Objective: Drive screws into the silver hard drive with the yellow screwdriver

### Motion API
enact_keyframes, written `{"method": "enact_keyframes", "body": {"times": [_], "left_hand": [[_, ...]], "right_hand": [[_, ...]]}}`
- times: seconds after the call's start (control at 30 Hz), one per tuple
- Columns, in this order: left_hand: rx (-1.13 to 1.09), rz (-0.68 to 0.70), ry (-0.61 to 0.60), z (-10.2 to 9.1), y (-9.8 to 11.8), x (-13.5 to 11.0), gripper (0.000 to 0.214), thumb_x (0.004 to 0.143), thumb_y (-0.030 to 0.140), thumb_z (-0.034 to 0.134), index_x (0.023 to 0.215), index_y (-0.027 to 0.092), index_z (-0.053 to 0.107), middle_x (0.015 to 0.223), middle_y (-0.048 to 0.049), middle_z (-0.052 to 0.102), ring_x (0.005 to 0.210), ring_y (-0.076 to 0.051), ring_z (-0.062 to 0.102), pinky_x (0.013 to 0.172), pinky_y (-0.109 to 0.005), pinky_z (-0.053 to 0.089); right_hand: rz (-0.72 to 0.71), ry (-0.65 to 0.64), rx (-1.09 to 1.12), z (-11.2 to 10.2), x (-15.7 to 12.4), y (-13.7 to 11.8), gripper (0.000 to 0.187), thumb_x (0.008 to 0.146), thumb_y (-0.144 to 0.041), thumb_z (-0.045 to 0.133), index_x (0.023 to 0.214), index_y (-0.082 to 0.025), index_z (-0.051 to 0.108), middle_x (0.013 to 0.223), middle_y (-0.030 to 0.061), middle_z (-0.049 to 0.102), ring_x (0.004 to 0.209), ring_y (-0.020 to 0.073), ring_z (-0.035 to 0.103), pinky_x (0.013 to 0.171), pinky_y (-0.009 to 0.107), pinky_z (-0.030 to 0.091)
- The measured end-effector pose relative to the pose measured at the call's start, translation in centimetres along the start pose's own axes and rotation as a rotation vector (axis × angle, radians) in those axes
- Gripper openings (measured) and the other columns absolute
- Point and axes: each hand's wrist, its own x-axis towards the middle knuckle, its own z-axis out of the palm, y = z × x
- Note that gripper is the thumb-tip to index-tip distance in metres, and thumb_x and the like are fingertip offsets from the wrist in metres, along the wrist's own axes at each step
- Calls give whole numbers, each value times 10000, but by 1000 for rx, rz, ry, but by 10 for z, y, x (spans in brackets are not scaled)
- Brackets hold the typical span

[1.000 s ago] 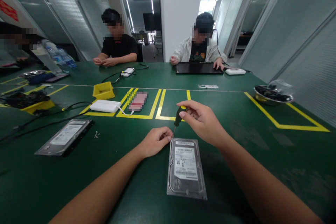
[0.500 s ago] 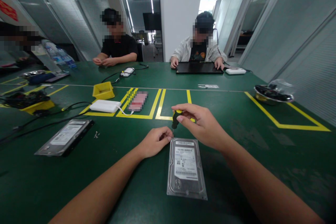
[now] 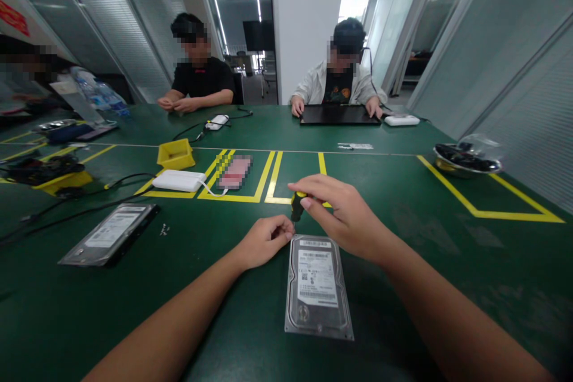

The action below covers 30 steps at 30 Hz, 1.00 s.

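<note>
A hard drive (image 3: 317,286) with a white label lies flat on the green table in front of me. My right hand (image 3: 333,209) grips a short black-and-yellow screwdriver (image 3: 296,208) from above, its tip pointing down at the drive's far left corner. At that same corner the fingers of my left hand (image 3: 266,240) are curled together close to the screwdriver's tip. Whatever they pinch is too small to make out. To the left lies a second hard drive (image 3: 111,234), with a few small screws (image 3: 165,230) beside it.
A white power bank (image 3: 179,180), a pinkish phone (image 3: 235,172) and a yellow bin (image 3: 176,154) stand beyond my left hand. Cables run at left near a filled yellow bin (image 3: 67,182). A metal bowl (image 3: 468,166) is at right. Two people sit opposite; one holds a black panel (image 3: 340,114).
My right hand and the top of the screwdriver have shifted slightly left. My left hand and both hard drives stay in place.
</note>
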Motion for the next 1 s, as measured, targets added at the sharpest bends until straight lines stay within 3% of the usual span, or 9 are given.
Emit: {"method": "enact_keyframes", "body": {"times": [0.73, 1.0], "left_hand": [[54, 16, 29, 0, 6, -1, 102, 901, 222, 542, 847, 159, 601, 767, 20, 610, 709, -135, 552, 666, -241, 390], [56, 18, 37, 1, 4, -1, 99, 903, 224, 546, 843, 165, 597, 762, 30, 605, 714, -129, 551, 667, -239, 389]], "right_hand": [[-74, 86, -120, 2, 0, -4, 227, 941, -101, 510, 1106, -114, 665, 1090, 64, 677, 1028, 161, 616, 927, 299, 486], [-61, 59, -117, 2, 1, -6, 227, 947, -109, 492, 1084, -133, 671, 1078, 55, 676, 1015, 160, 617, 906, 297, 491]]}}
